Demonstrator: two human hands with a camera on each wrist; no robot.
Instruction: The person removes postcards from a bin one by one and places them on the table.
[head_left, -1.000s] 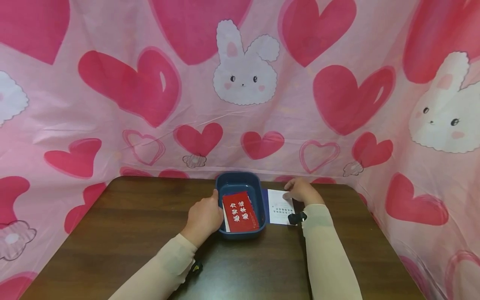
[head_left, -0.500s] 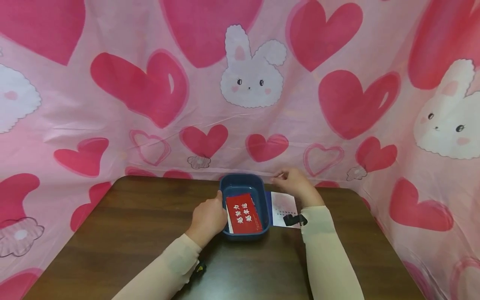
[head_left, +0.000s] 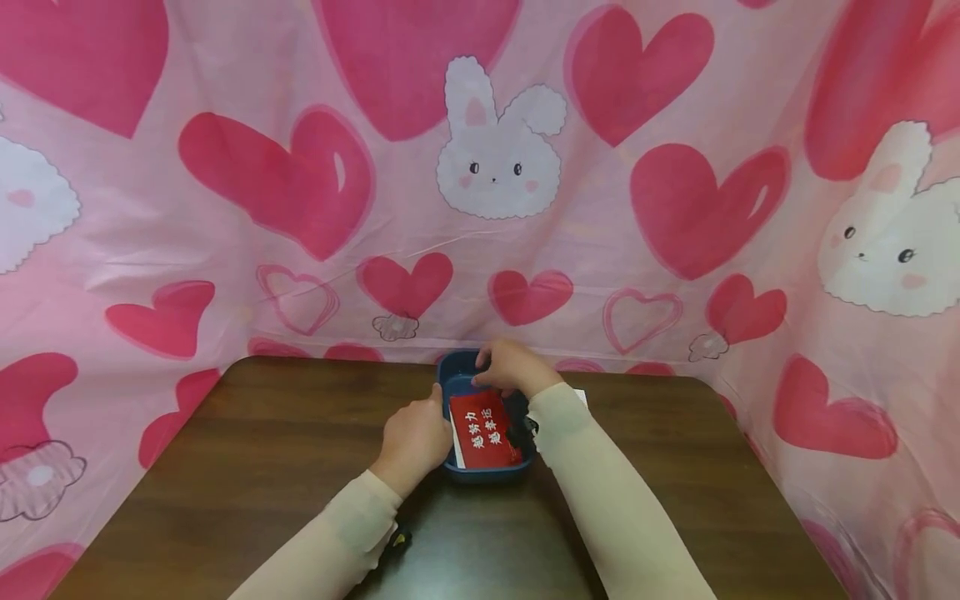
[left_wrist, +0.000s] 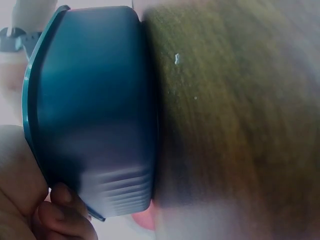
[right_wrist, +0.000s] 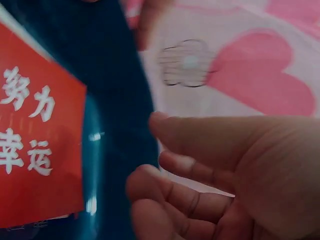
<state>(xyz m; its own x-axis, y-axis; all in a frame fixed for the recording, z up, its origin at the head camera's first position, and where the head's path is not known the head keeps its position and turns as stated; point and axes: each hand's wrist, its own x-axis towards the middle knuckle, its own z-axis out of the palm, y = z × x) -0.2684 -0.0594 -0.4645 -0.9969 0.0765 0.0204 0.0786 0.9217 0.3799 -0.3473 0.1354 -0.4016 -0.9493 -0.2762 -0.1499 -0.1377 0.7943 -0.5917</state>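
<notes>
A dark blue plastic bin [head_left: 487, 476] stands on the table near its back edge. My left hand [head_left: 415, 432] grips the bin's left rim; in the left wrist view its curled fingers [left_wrist: 65, 215] lie at the rim beside the bin's outer wall [left_wrist: 100, 95]. Inside the bin lies a red booklet [head_left: 478, 429] with white Chinese characters, a white edge showing beneath it. My right hand [head_left: 517, 367] hovers over the back right of the bin, thumb and fingers loosely bent and apart. Nothing shows between those fingers [right_wrist: 150, 187] in the right wrist view.
A corner of white paper [head_left: 581, 397] shows right of the bin, mostly hidden behind the right forearm. Brown wood-grain table [head_left: 225, 467] surrounds the bin. A pink cloth [head_left: 315, 200] with hearts and rabbits hangs behind and at both sides.
My right hand has lifted from the white paper right of the bin and moved left over the bin. My left hand keeps its grip on the rim, and the booklet stays put.
</notes>
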